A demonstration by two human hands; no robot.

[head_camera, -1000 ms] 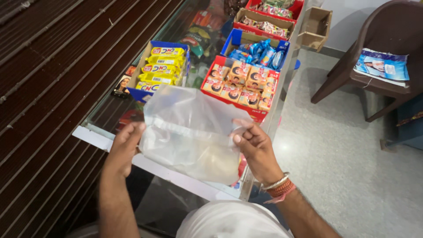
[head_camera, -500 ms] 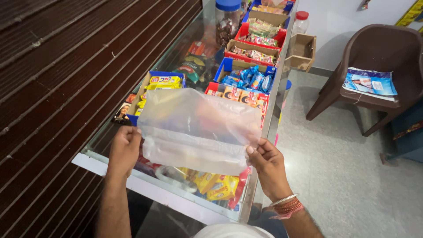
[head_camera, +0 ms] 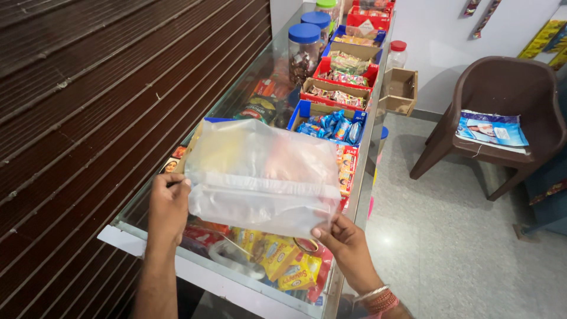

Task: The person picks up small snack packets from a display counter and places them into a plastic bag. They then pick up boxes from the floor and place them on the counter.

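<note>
Holding: a clear, crinkled plastic bag (head_camera: 260, 177) is stretched out flat between two bare hands above a glass tabletop (head_camera: 236, 106).
Left hand: the left hand (head_camera: 168, 207) pinches the bag's left edge, fingers curled over the plastic and thumb tucked behind.
Right hand: the right hand (head_camera: 348, 245) grips the bag's lower right corner, thumb pressed on the front; red and silver bangles (head_camera: 381, 298) circle the wrist.
Bag: translucent and apparently empty, folded across its middle, held level over the near end of the tabletop.
Beneath: yellow snack packets (head_camera: 283, 260) lie under the glass, just below the bag.
Beyond: a blue cardboard tray of blue-wrapped sweets (head_camera: 331, 124) stands behind the bag, then red trays of sweets (head_camera: 345, 74) and a blue-lidded clear plastic jar (head_camera: 304, 50).
Left: a brown ribbed metal shutter (head_camera: 88, 100) runs along the tabletop.
Right: a brown plastic chair (head_camera: 502, 112) on the grey floor carries a folded blue printed paper (head_camera: 493, 130).
</note>
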